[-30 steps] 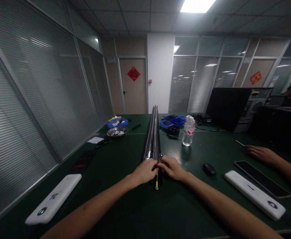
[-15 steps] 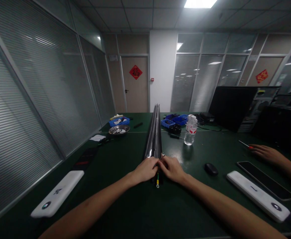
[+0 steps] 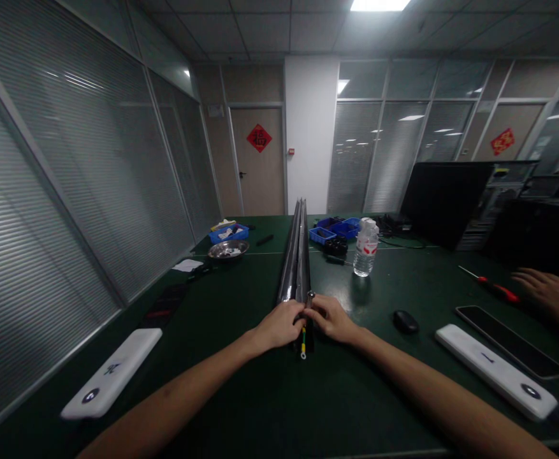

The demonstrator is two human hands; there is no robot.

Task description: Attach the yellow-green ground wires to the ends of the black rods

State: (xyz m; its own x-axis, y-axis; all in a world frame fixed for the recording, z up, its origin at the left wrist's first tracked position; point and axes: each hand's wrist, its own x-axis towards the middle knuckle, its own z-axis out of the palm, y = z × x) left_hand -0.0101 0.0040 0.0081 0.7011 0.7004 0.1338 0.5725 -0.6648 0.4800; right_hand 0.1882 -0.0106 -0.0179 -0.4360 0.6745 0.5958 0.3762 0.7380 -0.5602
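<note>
A long dark glossy bar (image 3: 289, 271) with a lengthwise groove lies on the green table, pointing away from me. At its near end, my left hand (image 3: 282, 323) has its fingers closed over the end. My right hand (image 3: 329, 319) is closed at the right side of the same end, thumb and fingers bent together beside a small metallic piece. What either set of fingertips pinches is too small to make out. Below the hands, a yellow-green wire with a ring terminal (image 3: 303, 350) sticks out towards me.
Right of the bar are a water bottle (image 3: 366, 248), blue bins (image 3: 322, 236), a black mouse (image 3: 405, 322), a phone (image 3: 511, 341), a white device (image 3: 496, 370) and a red screwdriver (image 3: 503, 292) near another person's hand. At left: a metal bowl (image 3: 228, 249) and a second white device (image 3: 111, 373).
The other person's hand has moved right, off the red screwdriver, whose handle now shows. My right hand has shifted slightly at the bar's end; my left hand has barely moved.
</note>
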